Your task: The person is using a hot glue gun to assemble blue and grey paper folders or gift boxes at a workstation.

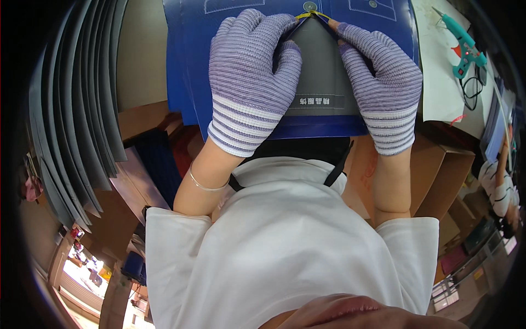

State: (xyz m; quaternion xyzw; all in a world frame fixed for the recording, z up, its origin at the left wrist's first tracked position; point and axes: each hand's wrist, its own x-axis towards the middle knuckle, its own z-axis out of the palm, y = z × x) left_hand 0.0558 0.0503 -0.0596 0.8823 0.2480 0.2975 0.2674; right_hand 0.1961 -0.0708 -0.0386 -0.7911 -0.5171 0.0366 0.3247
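Both my hands wear purple-and-white striped knit gloves, with some fingertips bare. My left hand is closed, its index fingertip at the left end of a thin yellow strip. At the strip's other end, the fingertips of my right hand pinch. The strip makes a shallow peak over the tip of a grey tapering panel, which lies between my hands and bears a line of pale print. Around and beneath it spreads a glossy blue sheet-like piece printed with jacket-style pockets and buttons.
Dark grey sheets hang in a row at the left. A teal glue gun with a black cord lies on the white surface at the right. Below that stands an open cardboard box. Another person is at the far right.
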